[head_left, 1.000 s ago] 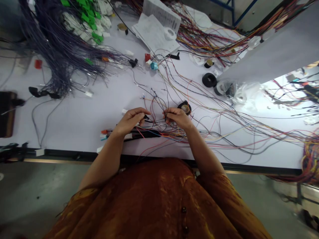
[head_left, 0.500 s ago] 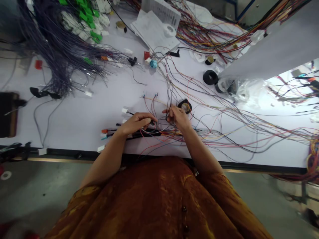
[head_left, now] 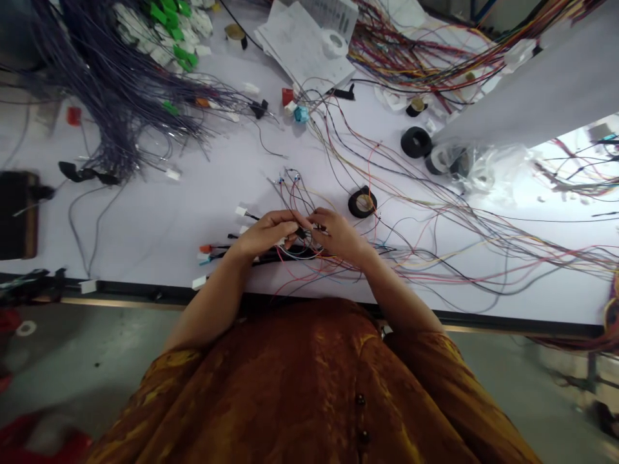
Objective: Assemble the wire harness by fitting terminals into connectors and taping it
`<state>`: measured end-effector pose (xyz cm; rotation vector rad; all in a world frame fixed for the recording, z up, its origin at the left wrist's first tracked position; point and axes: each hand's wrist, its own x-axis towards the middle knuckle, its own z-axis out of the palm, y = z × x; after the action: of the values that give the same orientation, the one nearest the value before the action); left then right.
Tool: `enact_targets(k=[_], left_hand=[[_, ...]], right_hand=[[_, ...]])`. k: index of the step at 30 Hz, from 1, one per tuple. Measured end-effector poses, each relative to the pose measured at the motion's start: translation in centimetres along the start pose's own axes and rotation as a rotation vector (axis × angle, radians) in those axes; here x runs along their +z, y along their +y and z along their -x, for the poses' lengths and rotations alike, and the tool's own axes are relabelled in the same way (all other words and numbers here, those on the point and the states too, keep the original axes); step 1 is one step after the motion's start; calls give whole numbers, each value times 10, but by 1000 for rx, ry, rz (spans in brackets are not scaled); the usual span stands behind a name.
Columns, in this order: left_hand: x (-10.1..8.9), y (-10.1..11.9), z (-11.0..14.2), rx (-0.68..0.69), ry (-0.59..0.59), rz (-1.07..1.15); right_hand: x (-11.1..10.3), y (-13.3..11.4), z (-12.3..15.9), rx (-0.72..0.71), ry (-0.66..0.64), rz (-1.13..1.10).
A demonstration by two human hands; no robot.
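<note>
My left hand (head_left: 271, 233) is closed in a pinch around a small black connector (head_left: 302, 232) with thin wires running out of it. Close on its right, my right hand (head_left: 337, 236) has its fingers curled together on thin wires (head_left: 309, 207) at the same spot. The fingertips of both hands nearly meet, and the exact grip is partly hidden. Below them lies a bundle of black-sleeved wires (head_left: 290, 255), with an orange connector (head_left: 206, 249) at its left end. A white connector (head_left: 240, 211) sticks out beyond my left hand.
A black tape roll (head_left: 362, 202) lies right of my hands. Purple wires (head_left: 116, 116) heap at the left; loose wires (head_left: 464, 219) stretch right. Papers (head_left: 304, 48), a blue connector (head_left: 300, 115) and another tape roll (head_left: 416, 142) lie farther back. The table's dark edge (head_left: 159, 295) runs before me.
My right hand has moved left, away from the tape roll, to meet my left hand at the connector. The wire ends behind my hands have shifted slightly. The camera view has moved a little.
</note>
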<state>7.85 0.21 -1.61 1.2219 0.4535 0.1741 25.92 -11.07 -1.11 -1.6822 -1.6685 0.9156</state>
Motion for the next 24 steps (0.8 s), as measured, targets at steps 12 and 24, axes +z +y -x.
enact_targets(k=[12, 24], left_hand=[[-16, 2, 11, 8, 88, -139], [-21, 7, 12, 0, 233, -183]], right_hand=[[8, 27, 0, 374, 446, -943], [-24, -13, -8, 130, 537, -176]])
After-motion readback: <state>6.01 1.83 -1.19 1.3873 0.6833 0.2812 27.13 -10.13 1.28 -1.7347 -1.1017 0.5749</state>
